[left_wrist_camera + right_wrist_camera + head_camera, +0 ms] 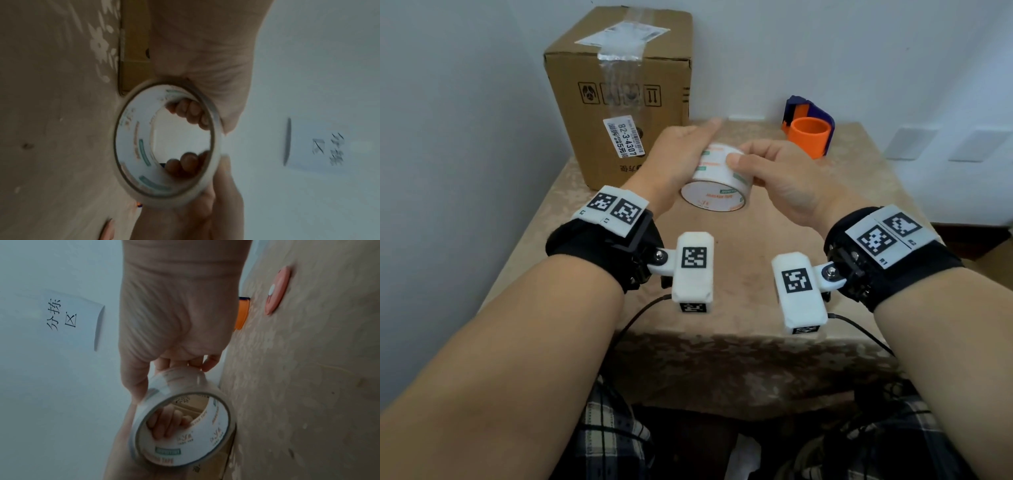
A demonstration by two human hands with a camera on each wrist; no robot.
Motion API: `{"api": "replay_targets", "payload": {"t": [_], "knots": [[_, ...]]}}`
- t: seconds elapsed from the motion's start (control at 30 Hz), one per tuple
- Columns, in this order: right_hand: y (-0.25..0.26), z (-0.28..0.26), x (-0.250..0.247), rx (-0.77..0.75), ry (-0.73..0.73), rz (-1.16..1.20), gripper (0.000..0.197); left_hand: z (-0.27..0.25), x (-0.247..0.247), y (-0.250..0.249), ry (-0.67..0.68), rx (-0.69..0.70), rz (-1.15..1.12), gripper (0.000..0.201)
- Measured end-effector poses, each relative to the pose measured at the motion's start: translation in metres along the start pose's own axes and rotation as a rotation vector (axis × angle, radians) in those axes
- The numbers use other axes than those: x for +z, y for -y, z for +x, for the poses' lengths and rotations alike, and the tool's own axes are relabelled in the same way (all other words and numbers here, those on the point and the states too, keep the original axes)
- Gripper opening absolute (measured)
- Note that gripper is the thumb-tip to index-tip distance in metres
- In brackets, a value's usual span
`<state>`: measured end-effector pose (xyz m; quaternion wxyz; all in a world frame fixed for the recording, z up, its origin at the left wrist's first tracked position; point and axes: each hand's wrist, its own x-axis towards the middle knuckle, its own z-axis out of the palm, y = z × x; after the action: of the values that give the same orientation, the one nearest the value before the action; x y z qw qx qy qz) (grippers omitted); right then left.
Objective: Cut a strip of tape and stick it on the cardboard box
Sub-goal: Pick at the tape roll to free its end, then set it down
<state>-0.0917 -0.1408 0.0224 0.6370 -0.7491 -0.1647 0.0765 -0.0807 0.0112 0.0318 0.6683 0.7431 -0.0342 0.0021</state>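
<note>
While both forearms reach forward over the table (784, 240), the left hand (671, 154) and right hand (774, 174) hold a roll of clear tape (717, 181) between them, raised just above the tabletop. The left fingers (191, 112) curl into the roll's hollow core from the far side; the right thumb presses on the outer band while the right fingers (185, 165) hook inside. The cardboard box (619, 96) stands upright at the table's far left corner, just behind the left hand. An orange and purple tape dispenser (808, 130) sits far right, near the wall. Open tabletop lies between the roll and the near edge.
</note>
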Motion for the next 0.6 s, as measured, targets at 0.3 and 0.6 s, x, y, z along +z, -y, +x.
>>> {"api": "replay_targets", "payload": {"t": [0.3, 0.6], "knots": [[-0.004, 0.0, 0.002, 0.039, -0.009, -0.12, 0.011, -0.001, -0.003, 0.004, 0.013, 0.08, 0.174, 0.047], [0.002, 0.0, 0.008, 0.045, 0.002, -0.105, 0.006, 0.005, -0.002, 0.013, -0.017, 0.068, 0.112, 0.049]]}}
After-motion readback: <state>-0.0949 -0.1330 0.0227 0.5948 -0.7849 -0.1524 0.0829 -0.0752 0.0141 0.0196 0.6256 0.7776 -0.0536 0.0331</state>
